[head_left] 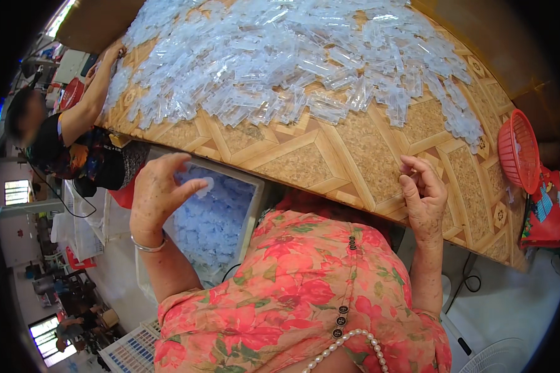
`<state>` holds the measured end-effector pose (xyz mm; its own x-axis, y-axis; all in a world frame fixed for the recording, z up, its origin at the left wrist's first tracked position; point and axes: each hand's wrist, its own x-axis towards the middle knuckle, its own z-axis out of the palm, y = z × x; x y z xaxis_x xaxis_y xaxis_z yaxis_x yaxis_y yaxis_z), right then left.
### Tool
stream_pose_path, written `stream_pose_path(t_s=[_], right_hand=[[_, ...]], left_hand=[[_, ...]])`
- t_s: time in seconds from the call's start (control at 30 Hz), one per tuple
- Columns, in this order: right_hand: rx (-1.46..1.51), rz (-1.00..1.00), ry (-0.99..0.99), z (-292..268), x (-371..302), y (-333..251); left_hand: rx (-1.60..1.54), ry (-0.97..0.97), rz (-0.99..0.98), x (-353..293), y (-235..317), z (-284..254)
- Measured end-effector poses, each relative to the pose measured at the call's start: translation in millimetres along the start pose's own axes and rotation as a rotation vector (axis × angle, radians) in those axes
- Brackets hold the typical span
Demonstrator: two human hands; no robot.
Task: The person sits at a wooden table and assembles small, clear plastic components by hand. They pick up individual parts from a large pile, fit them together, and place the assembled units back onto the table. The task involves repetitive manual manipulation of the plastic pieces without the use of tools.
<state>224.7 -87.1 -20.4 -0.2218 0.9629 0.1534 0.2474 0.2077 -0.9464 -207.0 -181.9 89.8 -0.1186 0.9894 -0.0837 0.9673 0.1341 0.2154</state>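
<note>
Over a pale bin (pixel 254 208) at the table's near edge, my left hand (pixel 158 193) is open, thumb and fingers apart. A small clear plastic piece (pixel 205 186) shows at the thumb tip; whether it touches the thumb or is falling, I cannot tell. Many small translucent bluish pieces (pixel 211 217) fill the bin. My right hand (pixel 426 199) is above the table's front edge, fingers loosely curled, with a gap between thumb and forefinger and nothing visible in them. Beyond both hands, a wide heap of flat clear plastic pieces (pixel 280 68) covers much of the patterned table (pixel 298 165).
At the left table edge, another person's arm (pixel 84 115) reaches to the heap. A red plastic basket (pixel 518 152) stands tilted at the right edge, by a red bag (pixel 544 208). A white fan (pixel 494 357) is low at the right.
</note>
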Motion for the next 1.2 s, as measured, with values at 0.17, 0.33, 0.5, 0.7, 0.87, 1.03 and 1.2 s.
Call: stream_pose_path(t_s=[0.17, 0.33, 0.5, 0.7, 0.87, 1.03, 1.2], right_hand=[[-0.032, 0.022, 0.007, 0.7, -0.9, -0.9], [-0.105, 0.011, 0.015, 1.2, -3.7, -4.5], [-0.127, -0.008, 0.026, 1.9, -2.8, -6.8], [-0.117, 0.022, -0.006, 2.7, 0.9, -11.3], [-0.119, 0.037, -0.002, 2.5, 1.0, -14.3], [-0.094, 0.018, 0.022, 1.2, 1.4, -12.3], [0.210, 0.149, 0.189, -5.5, -6.6, 1.6]], left_hand=[[-0.394, 0.247, 0.202, 48.2, 46.6, 38.5], [-0.104, 0.444, 0.409, 96.0, 84.7, 71.4], [-0.102, 0.475, 0.442, 114.1, 87.9, 89.6], [-0.125, 0.491, 0.490, 115.0, 80.1, 94.0], [-0.157, 0.535, 0.522, 111.4, 88.8, 84.6], [-0.305, 0.386, 0.723, 111.8, 129.6, 78.2], [-0.420, 0.244, 0.933, 119.1, 178.0, 104.5]])
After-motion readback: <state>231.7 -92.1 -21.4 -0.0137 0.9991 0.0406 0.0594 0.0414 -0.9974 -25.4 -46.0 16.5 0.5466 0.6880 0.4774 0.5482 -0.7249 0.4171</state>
